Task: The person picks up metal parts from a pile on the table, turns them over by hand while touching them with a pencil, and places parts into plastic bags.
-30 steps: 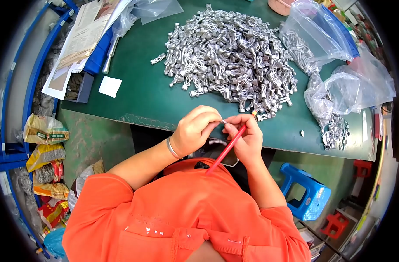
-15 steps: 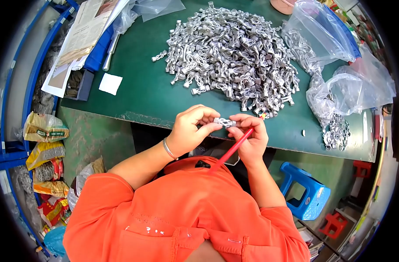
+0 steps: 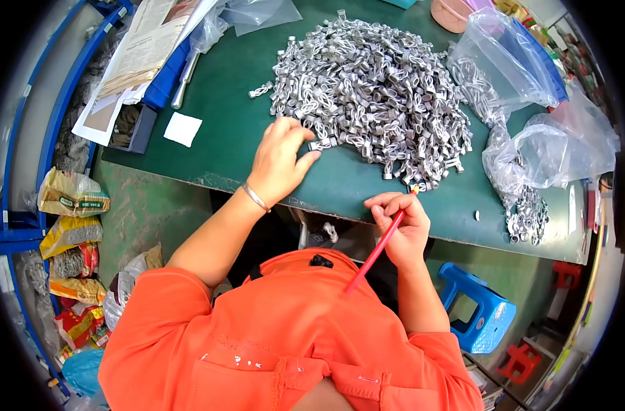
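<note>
My left hand (image 3: 279,159) is over the green table (image 3: 223,154), just left of the near edge of a large pile of grey metal-looking looped pieces (image 3: 374,89). Its fingers are apart and nothing shows in them. In my right hand (image 3: 405,222) is a red stick-like tool (image 3: 375,259), slanting down toward my chest, with a small yellowish tip above the fingers near the pile. One light-coloured looped piece (image 3: 331,232) shows below the table edge, between my forearms.
Clear plastic bags (image 3: 531,151), with looped pieces near them, lie at the right. A white paper square (image 3: 182,129) and newspapers (image 3: 145,48) are at the left. A blue stool (image 3: 487,318) stands below the table's right side; filled bags (image 3: 73,195) line the left shelving.
My left hand has moved up and left, away from my right hand, toward the pile. The looped piece between both hands has left them. My right hand keeps the red tool.
</note>
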Demonstrator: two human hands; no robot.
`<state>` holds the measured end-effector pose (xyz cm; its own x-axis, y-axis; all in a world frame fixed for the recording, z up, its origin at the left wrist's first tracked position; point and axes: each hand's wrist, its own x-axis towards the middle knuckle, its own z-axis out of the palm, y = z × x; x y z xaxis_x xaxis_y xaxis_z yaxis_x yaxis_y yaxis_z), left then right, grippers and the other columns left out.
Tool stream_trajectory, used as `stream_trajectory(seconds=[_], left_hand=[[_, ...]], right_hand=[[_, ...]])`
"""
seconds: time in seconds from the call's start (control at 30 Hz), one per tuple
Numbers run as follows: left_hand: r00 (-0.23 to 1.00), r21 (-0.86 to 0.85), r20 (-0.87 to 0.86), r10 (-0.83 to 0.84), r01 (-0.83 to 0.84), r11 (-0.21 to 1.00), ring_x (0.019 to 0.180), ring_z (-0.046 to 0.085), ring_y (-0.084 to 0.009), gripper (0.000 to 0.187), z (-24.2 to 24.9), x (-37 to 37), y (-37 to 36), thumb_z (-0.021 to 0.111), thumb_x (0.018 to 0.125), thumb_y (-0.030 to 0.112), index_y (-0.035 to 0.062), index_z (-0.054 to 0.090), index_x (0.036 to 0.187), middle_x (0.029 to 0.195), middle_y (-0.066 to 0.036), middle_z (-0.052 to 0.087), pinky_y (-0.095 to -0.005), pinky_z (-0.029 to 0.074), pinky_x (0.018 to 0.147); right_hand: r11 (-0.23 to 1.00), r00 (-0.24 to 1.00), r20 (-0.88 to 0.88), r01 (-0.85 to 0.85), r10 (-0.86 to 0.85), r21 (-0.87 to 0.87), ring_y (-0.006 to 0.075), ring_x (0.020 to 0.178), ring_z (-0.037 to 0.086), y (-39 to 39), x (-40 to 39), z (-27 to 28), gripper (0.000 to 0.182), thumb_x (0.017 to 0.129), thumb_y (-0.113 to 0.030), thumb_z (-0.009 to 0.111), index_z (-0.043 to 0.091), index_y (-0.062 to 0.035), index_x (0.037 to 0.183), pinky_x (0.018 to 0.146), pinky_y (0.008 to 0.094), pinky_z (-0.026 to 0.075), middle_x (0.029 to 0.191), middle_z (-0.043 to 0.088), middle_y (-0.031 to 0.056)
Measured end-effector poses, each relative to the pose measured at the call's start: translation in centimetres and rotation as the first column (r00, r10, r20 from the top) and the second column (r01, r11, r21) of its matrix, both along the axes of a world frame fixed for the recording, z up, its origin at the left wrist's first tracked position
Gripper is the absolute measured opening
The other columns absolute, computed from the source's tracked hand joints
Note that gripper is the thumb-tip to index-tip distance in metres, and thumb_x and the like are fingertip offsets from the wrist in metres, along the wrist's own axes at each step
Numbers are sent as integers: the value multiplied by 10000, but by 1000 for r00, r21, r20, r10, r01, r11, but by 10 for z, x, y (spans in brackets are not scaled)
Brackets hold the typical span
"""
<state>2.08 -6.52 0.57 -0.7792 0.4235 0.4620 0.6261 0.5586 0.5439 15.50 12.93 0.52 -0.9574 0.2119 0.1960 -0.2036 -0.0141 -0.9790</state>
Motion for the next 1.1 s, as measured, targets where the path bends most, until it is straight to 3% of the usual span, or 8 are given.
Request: stream_trajectory(seconds=[0.2,0.37,0.47,0.73,0.83,0.93,1.0,1.1], left_hand=[[974,133,130,-186,169,977,684,584,-258,88,1,21,11,675,747,31,-1,618,806,771,-112,583,-319,477,619],[738,476,540,-404,128,870,703,597,-91,60,3,50,10,617,842,18,-31,635,870,856,-65,613,-213,492,629],[600,577,641,-479,35,816,699,599,-91,81,6,59,10,594,869,33,-32,623,908,844,-52,615,-211,495,630],[379,733,663,-646,-152,663,730,607,-103,126,13,60,11,566,887,28,-40,585,992,859,-70,622,-231,514,671],[415,749,630,-656,-102,655,797,607,-124,124,13,65,11,585,868,7,-31,591,986,909,-79,619,-237,515,699],[583,792,449,-677,90,604,857,598,-144,120,9,65,12,601,825,-44,-21,610,942,946,-89,615,-243,511,712],[707,550,361,-608,365,751,866,596,-159,150,17,60,6,599,767,-89,-3,626,888,927,-89,615,-252,502,703],[955,238,35,-296,279,930,838,592,-231,197,20,39,-1,591,709,-84,14,622,877,911,-104,599,-300,483,719]], right_hand=[[974,1000,-16,19,-16,226,117,774,582,-3,-13,-2,123,818,79,567,483,-9,833,657,225,463,911,627,123],[998,989,134,57,-58,12,114,802,591,-13,-13,1,109,862,40,544,456,-12,899,687,237,500,1048,586,131],[995,994,102,56,-47,-80,95,777,584,-14,-10,4,135,872,26,551,437,-26,923,641,217,499,1021,596,132],[918,988,153,32,32,-396,146,729,614,-9,-5,2,174,850,53,570,423,-37,874,565,216,509,939,605,167],[907,994,79,-37,77,-418,177,805,619,-7,-2,-6,209,825,85,583,422,-42,865,641,237,526,953,594,166],[954,997,-36,-80,72,-288,204,896,605,-6,2,-11,256,787,126,599,420,-46,849,741,272,524,963,582,158],[957,991,-70,-130,116,-259,212,963,584,-3,5,-10,291,756,149,617,420,-52,835,807,305,507,962,575,146],[957,966,-14,-260,260,-131,220,949,592,8,8,-3,279,743,123,645,441,-55,807,815,334,490,994,613,160]])
